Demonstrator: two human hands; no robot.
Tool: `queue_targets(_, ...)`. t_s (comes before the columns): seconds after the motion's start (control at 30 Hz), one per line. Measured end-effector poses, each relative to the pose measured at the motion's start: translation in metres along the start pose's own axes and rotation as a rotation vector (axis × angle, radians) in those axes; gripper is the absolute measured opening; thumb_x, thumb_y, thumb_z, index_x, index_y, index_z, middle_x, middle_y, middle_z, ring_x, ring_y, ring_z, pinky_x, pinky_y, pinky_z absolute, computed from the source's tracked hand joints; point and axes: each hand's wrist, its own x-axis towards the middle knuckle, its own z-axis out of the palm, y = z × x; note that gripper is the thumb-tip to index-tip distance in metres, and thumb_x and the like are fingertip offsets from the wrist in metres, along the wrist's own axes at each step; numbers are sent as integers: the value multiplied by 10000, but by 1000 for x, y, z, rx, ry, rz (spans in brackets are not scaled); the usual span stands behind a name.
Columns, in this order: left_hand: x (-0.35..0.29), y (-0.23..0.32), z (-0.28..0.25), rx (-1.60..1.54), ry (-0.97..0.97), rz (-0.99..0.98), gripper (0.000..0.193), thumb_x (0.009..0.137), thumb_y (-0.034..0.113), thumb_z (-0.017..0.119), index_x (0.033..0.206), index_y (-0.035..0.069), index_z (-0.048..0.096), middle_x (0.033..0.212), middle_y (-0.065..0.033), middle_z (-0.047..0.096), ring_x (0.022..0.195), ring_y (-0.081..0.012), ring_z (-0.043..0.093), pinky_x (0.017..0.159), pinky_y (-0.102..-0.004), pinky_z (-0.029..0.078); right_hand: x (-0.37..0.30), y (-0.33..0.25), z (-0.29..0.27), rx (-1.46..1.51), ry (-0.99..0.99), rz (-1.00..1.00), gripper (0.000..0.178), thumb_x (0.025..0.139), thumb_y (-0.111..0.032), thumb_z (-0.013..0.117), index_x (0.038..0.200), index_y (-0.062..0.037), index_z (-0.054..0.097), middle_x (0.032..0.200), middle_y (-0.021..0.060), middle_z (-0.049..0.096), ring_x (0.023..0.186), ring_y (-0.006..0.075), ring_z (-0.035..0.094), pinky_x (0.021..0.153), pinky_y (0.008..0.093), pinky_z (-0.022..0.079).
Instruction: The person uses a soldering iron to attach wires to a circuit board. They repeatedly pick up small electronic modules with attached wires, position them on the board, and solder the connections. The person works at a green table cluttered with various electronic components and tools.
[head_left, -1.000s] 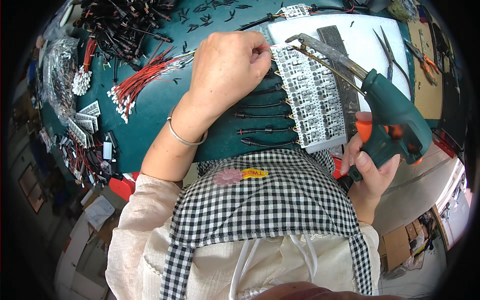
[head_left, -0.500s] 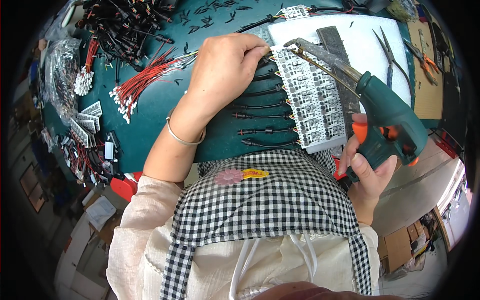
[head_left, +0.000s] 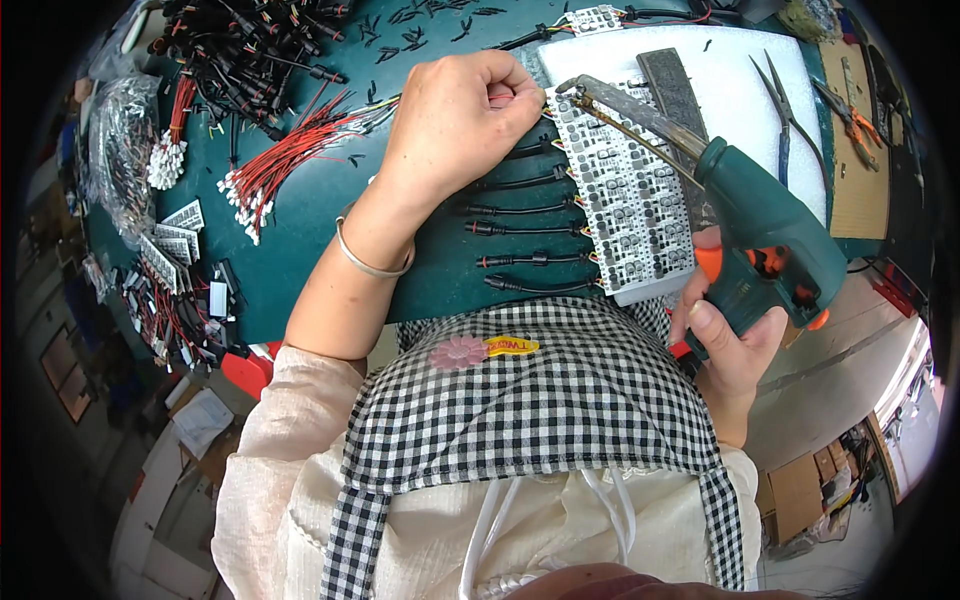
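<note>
In my right hand (head_left: 738, 352) is a green soldering gun (head_left: 775, 220) with an orange trigger, my fingers wrapped round its handle. Its tip reaches the upper left corner of a white circuit board panel (head_left: 630, 190) covered in small parts. At that same corner, my left hand (head_left: 455, 120) pinches thin cable wires against the board edge; the fingers partly hide them. Several short black connector cables (head_left: 540, 259) run out from the panel's left edge below. A dark bar (head_left: 672, 95) lies along the panel's right side, on a white foam sheet (head_left: 735, 75).
Long-nose pliers (head_left: 780, 110) lie on the foam's right side, with orange-handled cutters (head_left: 852, 128) beyond. Red wires with white plugs (head_left: 285, 165) and a heap of black connector cables (head_left: 250, 60) occupy the left. Small boards (head_left: 170, 250) and a plastic bag (head_left: 125, 150) sit farther left.
The soldering gun has shifted slightly left, its tip closer to my left fingertips. My left hand has moved a little up and right, and a red wire now shows between its fingers.
</note>
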Motion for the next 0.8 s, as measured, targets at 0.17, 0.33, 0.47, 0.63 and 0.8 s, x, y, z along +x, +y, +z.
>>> queue_targets(0.17, -1, -4, 2, -53, -4, 28, 144, 809, 144, 680, 807, 1, 661, 631, 0, 608, 579, -32, 508, 547, -207, 436, 1, 3, -2, -2, -30, 13, 547, 775, -157, 723, 1151, 115, 435, 783, 137, 560, 480, 149, 532, 431, 244, 428)
queue_targets(0.33, -1, -4, 4, -64, 1, 44, 140, 812, 137, 671, 787, 1, 649, 626, 7, 602, 570, -26, 497, 541, -205, 432, 0, 5, -14, 62, -164, 79, 443, 796, -5, 679, 1174, 101, 473, 952, 166, 594, 623, 131, 570, 521, 236, 497)
queue_targets(0.47, -1, -3, 5, -40, 7, 43, 134, 812, 133, 663, 781, 4, 645, 617, 13, 593, 558, -20, 484, 529, -200, 423, 0, 4, -13, 48, -171, 116, 400, 808, -7, 678, 1149, 85, 491, 841, 127, 596, 611, 126, 569, 524, 227, 486)
queue_targets(0.63, -1, -4, 7, -46, 23, 37, 130, 809, 131, 660, 776, 7, 643, 607, 20, 584, 550, -19, 477, 521, -195, 416, 0, 3, -14, 43, -176, 128, 395, 807, 0, 681, 1145, 80, 492, 841, 128, 598, 621, 130, 574, 530, 226, 487)
queue_targets(0.8, -1, -1, 8, -36, 32, 39, 127, 802, 132, 663, 774, 10, 643, 605, 20, 586, 548, -18, 476, 519, -194, 414, 0, 2, -9, 18, -86, 149, 458, 778, -94, 705, 1125, 88, 468, 715, 107, 558, 536, 141, 542, 484, 232, 445)
